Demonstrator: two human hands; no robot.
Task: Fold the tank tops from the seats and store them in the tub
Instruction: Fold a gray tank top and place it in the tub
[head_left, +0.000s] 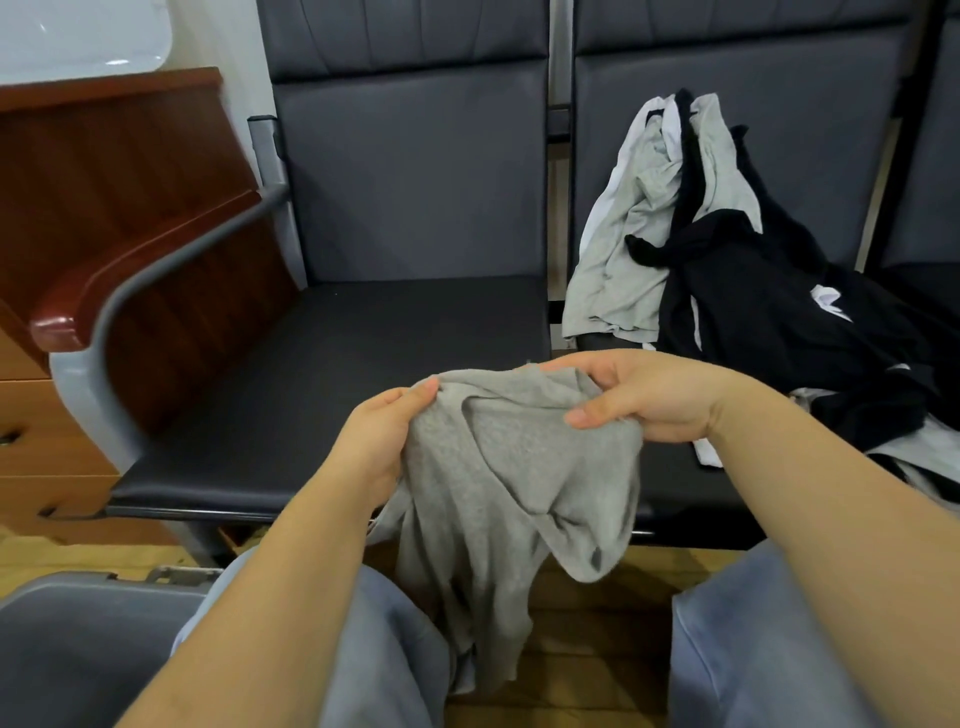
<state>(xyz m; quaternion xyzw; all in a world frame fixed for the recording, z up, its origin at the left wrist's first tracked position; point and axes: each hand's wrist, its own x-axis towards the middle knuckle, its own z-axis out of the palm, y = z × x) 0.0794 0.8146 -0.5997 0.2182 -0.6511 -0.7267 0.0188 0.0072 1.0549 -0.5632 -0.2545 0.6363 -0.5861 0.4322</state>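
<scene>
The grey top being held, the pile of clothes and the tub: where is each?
grey top (511, 467), head view, on the hanging middle of the cloth.
pile of clothes (753, 291), head view, on the black garment.
tub (78, 639), head view, on its grey wall, lower left.

light: even, soft indoor, moderately bright | glare: white sheen on the glossy panel (88, 39) at 10 o'clock | shadows: faint, under the seat (322, 395) front edge | blur: motion smear on the armrest (156, 270) at 9 o'clock | distortion: wide-angle bowing toward edges | centre: fairly sharp
</scene>
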